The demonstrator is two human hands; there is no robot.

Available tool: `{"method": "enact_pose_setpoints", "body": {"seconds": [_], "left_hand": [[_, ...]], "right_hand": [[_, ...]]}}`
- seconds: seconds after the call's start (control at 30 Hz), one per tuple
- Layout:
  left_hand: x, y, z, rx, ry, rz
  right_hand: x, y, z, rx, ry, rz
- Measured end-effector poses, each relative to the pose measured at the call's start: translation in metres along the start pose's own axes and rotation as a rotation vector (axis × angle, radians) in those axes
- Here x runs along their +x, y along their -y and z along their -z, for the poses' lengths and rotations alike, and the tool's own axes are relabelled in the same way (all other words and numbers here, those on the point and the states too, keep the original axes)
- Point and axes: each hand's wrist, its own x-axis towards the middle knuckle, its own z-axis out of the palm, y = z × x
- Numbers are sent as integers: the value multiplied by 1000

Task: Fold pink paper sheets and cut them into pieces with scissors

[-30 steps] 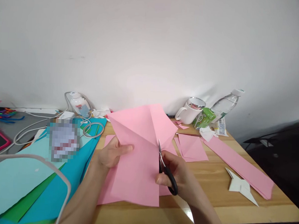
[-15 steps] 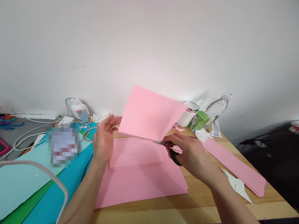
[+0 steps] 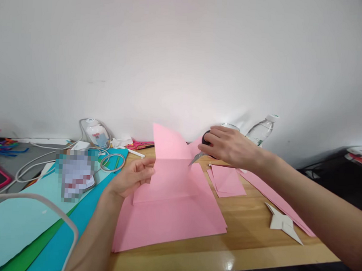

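Observation:
My left hand [image 3: 134,175] pinches the left edge of a creased pink sheet of paper [image 3: 171,173]. The sheet stands up over a stack of pink paper [image 3: 170,228], and its top left corner points upward. In my right hand [image 3: 229,144] is a pair of scissors [image 3: 195,158] with black handles. Their blades point down and left, against the right part of the sheet. Fingers cover most of the handles, and I cannot tell how far the blades are into the paper.
On the right lie small pink squares [image 3: 230,180], long pink strips [image 3: 277,199] and a white folded paper star [image 3: 282,225]. A water bottle [image 3: 261,131] stands behind. Left are a phone [image 3: 77,174], coloured sheets [image 3: 21,220], a white cable [image 3: 58,210] and a white bottle [image 3: 97,133].
My right hand has moved up with the scissors, which now point downward. The sheet has come lower and bends at a crease. My left hand has gone from spread fingers to pinching its edge.

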Motion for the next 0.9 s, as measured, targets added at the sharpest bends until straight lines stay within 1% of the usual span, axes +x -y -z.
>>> {"method": "enact_pose_setpoints", "body": {"seconds": [0.07,0.13,0.17,0.23,0.33,0.4,0.43,0.5,0.57,0.63,0.67,0.7,0.73,0.8,0.83,0.87,0.9], "left_hand": [[0,2,-1,45,89,-34],[-1,5,-5,71,173,-97],[-1,6,-7,77,181,-135],[-1,9,-12,87,105,-210],[3,14,-20,181,-120,-234],[8,19,-23,269,-261,-221],[11,22,-23,278,-320,-219],[14,27,-22,208,-362,-186],[16,29,-20,65,-367,-185],[15,27,-18,-75,-376,-215],[14,26,-17,-127,-380,-224],[13,24,-16,-166,-383,-226],[13,23,-16,-192,-385,-223],[11,21,-16,-213,-377,-213],[11,21,-16,-211,-368,-212],[10,22,-17,-207,-359,-212],[10,22,-17,-203,-350,-209]], "right_hand": [[10,-7,3,-27,-21,59],[19,-12,4,-22,-34,68],[23,-14,4,4,-32,60],[29,-17,3,110,-14,20],[35,-19,3,335,18,-68],[35,-23,6,494,-14,-120],[34,-25,8,560,-48,-142],[28,-28,13,637,-128,-210],[18,-26,15,630,-189,-336],[8,-13,12,663,-240,-523],[3,-1,8,740,-295,-667],[-1,13,3,880,-324,-819],[-4,30,-3,1091,-315,-946],[-7,67,-16,1546,-314,-1087],[-7,85,-22,1752,-337,-1155],[-6,101,-27,1922,-344,-1230],[-4,116,-31,2035,-375,-1329]]}}
